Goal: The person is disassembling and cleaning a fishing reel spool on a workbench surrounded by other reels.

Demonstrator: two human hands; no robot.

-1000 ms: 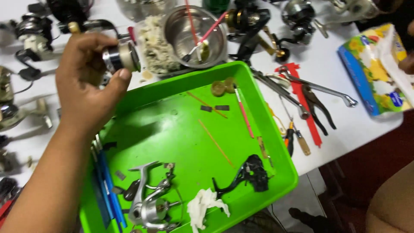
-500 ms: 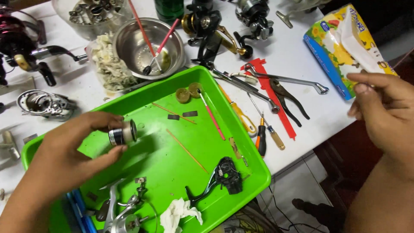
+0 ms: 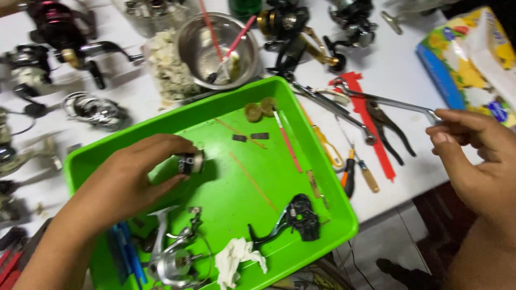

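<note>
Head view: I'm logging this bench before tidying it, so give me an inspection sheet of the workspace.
Surface: white table, green tray on it.
Job's things: small reel spool over the tray.
Clutter: reel body, black handle, crumpled tissue, steel bowl, pliers, screwdrivers, fishing reels, tissue pack.
Hands: left hand holds the spool; right hand empty, beyond the table edge.
Cables: nothing seen.
Surroundings: tiled floor.
</note>
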